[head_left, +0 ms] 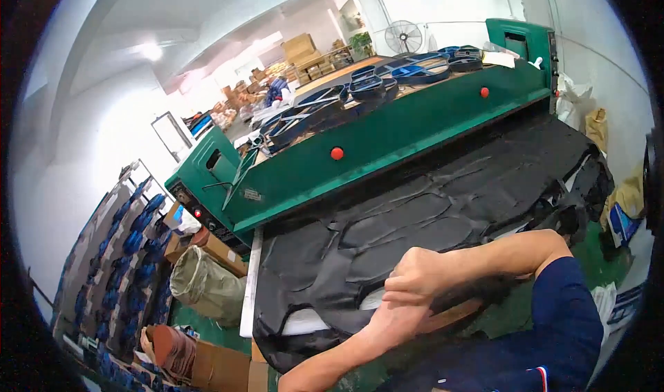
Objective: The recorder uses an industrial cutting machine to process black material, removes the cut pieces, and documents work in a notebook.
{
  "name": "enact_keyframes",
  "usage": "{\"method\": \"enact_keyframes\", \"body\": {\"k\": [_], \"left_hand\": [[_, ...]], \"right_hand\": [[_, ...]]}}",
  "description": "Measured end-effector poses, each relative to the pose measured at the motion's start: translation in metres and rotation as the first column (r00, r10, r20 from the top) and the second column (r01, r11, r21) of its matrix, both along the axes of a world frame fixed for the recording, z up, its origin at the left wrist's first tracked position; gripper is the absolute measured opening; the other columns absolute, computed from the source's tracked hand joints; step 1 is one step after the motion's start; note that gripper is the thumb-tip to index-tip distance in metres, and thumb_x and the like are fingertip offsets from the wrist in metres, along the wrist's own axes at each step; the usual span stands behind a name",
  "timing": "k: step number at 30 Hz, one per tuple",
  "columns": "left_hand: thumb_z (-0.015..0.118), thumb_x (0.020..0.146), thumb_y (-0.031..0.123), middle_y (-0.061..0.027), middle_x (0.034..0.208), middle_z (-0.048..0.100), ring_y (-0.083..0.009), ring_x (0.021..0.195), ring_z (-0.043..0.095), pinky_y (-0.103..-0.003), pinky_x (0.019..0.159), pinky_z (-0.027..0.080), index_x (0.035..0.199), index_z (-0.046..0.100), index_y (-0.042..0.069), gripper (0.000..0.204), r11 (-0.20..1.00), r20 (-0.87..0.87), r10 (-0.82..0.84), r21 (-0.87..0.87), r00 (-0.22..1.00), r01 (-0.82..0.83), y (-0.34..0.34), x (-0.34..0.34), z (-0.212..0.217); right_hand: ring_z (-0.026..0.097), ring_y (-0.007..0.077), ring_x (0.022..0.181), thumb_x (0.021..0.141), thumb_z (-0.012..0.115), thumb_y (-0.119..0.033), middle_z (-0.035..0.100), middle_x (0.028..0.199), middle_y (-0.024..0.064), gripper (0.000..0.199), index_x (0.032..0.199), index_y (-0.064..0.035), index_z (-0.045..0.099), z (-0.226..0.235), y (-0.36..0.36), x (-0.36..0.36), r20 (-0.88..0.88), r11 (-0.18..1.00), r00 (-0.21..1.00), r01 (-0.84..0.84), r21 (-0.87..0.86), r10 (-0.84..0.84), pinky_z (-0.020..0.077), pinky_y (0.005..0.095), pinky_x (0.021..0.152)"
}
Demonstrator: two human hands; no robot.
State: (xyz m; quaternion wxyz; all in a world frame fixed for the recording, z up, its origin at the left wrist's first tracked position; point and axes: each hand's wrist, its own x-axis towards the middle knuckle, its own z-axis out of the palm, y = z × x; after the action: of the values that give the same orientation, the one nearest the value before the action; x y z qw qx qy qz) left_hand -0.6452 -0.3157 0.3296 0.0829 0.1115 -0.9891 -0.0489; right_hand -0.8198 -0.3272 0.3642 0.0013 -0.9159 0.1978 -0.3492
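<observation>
Sleeve (pixel 568 309); right fingers (pixel 402 296) curled, left hidden, can't tell grip; black sheet (pixel 398 236) creased, holed

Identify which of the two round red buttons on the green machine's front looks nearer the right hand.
The left button: it sits lower, nearer the right hand. The right button is higher, toward the right end of the machine.
</observation>
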Motion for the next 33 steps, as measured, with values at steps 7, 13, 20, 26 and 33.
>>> {"method": "enact_keyframes", "body": {"k": [7, 13, 20, 26, 33], "left_hand": [[0.066, 0.091, 0.03, -0.0233, 0.093, 0.062, -0.0409, 0.088, 0.062, -0.049, 0.075, 0.05, 0.113, 0.062, -0.002, 0.039, 0.993, -0.152, -0.081, 0.075, 0.985, 0.093, 0.02, -0.07, 0.017], [0.068, 0.089, 0.036, -0.0266, 0.101, 0.06, -0.0425, 0.094, 0.06, -0.049, 0.08, 0.049, 0.115, 0.06, -0.004, 0.048, 0.99, -0.146, -0.082, 0.098, 0.986, 0.097, 0.026, -0.111, 0.021], [0.071, 0.082, 0.027, -0.0251, 0.11, 0.06, -0.0422, 0.107, 0.058, -0.05, 0.094, 0.047, 0.12, 0.058, -0.002, 0.05, 0.992, 0.03, -0.045, 0.118, 0.999, 0.041, 0.026, -0.134, 0.023], [0.07, 0.082, 0.025, -0.0232, 0.116, 0.059, -0.0413, 0.112, 0.055, -0.047, 0.096, 0.046, 0.124, 0.056, -0.001, 0.051, 0.994, -0.063, 0.066, 0.088, 0.996, -0.061, 0.019, -0.142, 0.002], [0.068, 0.084, 0.031, -0.0221, 0.101, 0.064, -0.0391, 0.099, 0.061, -0.046, 0.091, 0.049, 0.112, 0.059, -0.003, 0.044, 0.985, 0.086, -0.1, 0.15, 0.991, 0.086, 0.013, -0.161, 0.024]], "right_hand": [[0.054, 0.0377, 0.049, 0.097, 0.057, -0.031, 0.054, 0.057, 0.0117, 0.032, 0.074, -0.0101, 0.05, -0.033, 0.001, -0.067, 0.133, 0.985, 0.989, -0.08, 0.151, 0.06, 0.0437, 0.0453, 0.044], [0.053, 0.0371, 0.046, 0.097, 0.058, -0.029, 0.051, 0.053, 0.0114, 0.028, 0.076, -0.0102, 0.055, -0.038, -0.002, -0.112, 0.195, 0.992, 0.975, -0.118, 0.049, 0.107, 0.0424, 0.0451, 0.043], [0.054, 0.036, 0.045, 0.095, 0.06, -0.026, 0.053, 0.054, 0.0114, 0.028, 0.072, -0.0099, 0.055, -0.044, 0.006, -0.131, 0.212, 0.998, 0.977, 0.017, 0.067, -0.031, 0.0422, 0.0451, 0.043], [0.058, 0.0297, 0.054, 0.089, 0.067, -0.024, 0.057, 0.06, 0.0072, 0.024, 0.072, -0.0102, 0.058, -0.022, 0.013, -0.151, 0.309, 0.981, 0.948, 0.128, -0.147, -0.078, 0.0458, 0.0399, 0.05], [0.052, 0.0311, 0.047, 0.09, 0.066, -0.025, 0.05, 0.054, 0.0087, 0.029, 0.067, -0.0109, 0.053, -0.037, 0.023, -0.174, 0.166, 0.996, 0.985, 0.064, -0.061, -0.054, 0.0422, 0.0418, 0.046]]}}
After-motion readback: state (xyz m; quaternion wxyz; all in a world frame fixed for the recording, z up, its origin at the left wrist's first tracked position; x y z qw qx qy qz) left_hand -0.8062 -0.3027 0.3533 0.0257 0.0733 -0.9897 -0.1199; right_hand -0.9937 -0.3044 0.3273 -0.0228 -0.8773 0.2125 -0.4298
